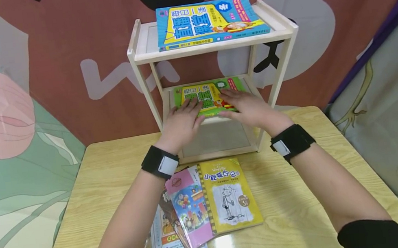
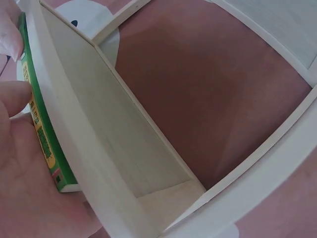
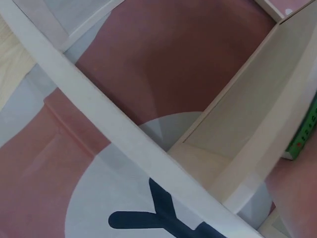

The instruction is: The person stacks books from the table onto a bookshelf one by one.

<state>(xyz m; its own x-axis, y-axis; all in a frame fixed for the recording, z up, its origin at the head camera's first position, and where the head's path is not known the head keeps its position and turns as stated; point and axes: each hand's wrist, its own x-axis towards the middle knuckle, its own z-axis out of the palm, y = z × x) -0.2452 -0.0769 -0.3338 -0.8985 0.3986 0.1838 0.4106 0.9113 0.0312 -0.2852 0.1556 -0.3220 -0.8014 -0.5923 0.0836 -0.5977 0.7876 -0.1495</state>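
A green and yellow book (image 1: 204, 94) lies flat on the middle tier of a small white wooden rack (image 1: 212, 48). My left hand (image 1: 182, 121) rests on the left part of its cover, fingers extended. On the right part lies my right hand (image 1: 250, 108), fingers likewise stretched out and thumb toward the front edge. The left wrist view shows the green book's spine (image 2: 42, 124) beside the rack's edge, with the left thumb (image 2: 17, 96) at it. In the right wrist view only a corner of the green book (image 3: 299, 136) appears, near part of the right hand (image 3: 297, 183).
Blue books (image 1: 206, 23) lie on the rack's top tier. In front of the rack, a yellow comic-style book (image 1: 232, 206) and a pink book (image 1: 190, 213) overlap other booklets (image 1: 164, 242) on the wooden table (image 1: 288, 199). A printed curtain (image 1: 109, 109) hangs behind.
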